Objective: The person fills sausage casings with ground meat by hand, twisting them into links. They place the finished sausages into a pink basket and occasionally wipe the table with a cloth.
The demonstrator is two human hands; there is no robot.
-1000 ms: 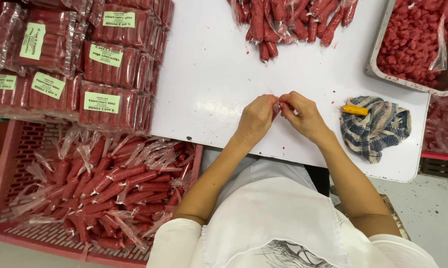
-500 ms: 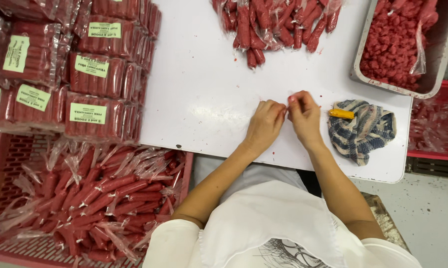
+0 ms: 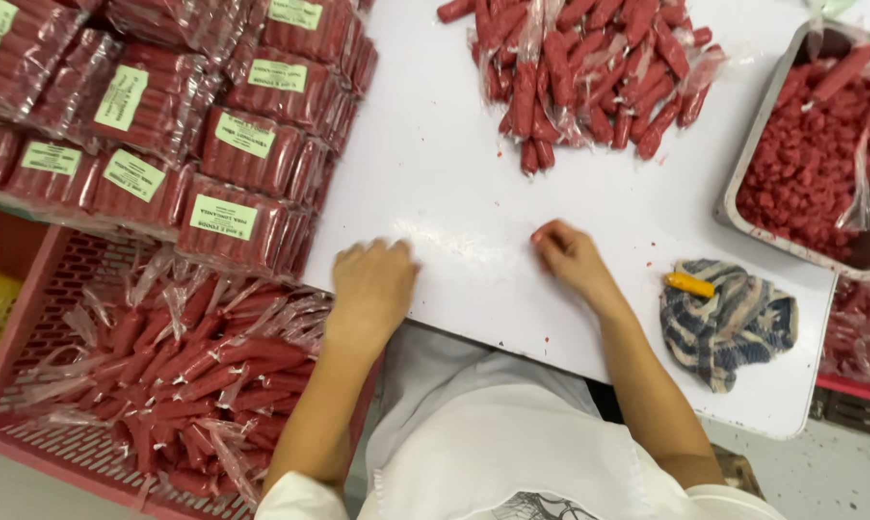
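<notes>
My left hand (image 3: 372, 284) lies knuckles up on the near left edge of the white table (image 3: 445, 173), fingers curled under and blurred. What is beneath it is hidden. My right hand (image 3: 570, 255) rests on the table about a hand's width to the right, its fingers pinched together with a red smear at the tips. No object shows in it. A pile of red sausages in clear wrap (image 3: 580, 67) lies at the far side of the table, well beyond both hands.
Labelled packs of red sausages (image 3: 213, 144) are stacked at the left. Below them stands a pink crate (image 3: 30, 424) of wrapped sausages. A metal tray (image 3: 743, 183) of red meat pieces sits at the right. A striped cloth (image 3: 734, 327) carries an orange object (image 3: 690, 284).
My hands were touching at the table's middle. They have now parted, the left hand sliding left toward the table edge while the right stays near the middle.
</notes>
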